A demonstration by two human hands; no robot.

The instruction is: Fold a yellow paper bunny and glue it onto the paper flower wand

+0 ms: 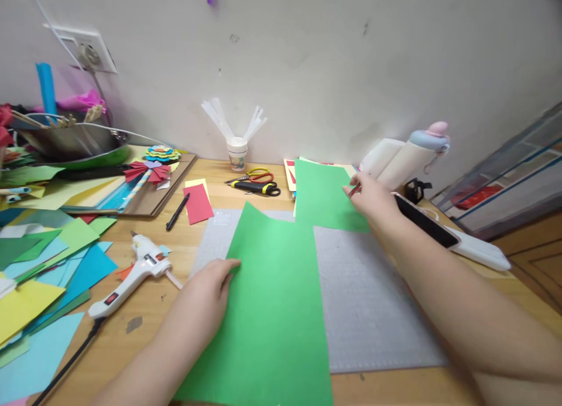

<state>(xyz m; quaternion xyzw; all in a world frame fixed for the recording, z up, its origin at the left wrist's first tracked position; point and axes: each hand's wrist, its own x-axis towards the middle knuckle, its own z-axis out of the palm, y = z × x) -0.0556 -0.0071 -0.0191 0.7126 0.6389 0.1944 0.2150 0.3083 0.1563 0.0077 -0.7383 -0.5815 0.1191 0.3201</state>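
A large green paper sheet [276,312] lies over the grey cutting mat [377,300] and runs down past the table's front edge. My left hand [211,294] pinches its left edge, with the thumb hidden. Farther back, a second green paper sheet [327,195] rests over a stack of coloured papers [290,174] near the wall. My right hand [375,201] reaches out to that sheet's right edge, fingers closed on it. Something small and dark red shows at these fingertips; its kind is unclear.
A hot glue gun [143,268], black pen [178,212] and red card [199,204] lie left. Scissors [257,176] and a paper cup of white strips [237,154] stand behind. Paper scraps [39,300] cover the far left; a phone [425,221] and bottle [408,154] are right.
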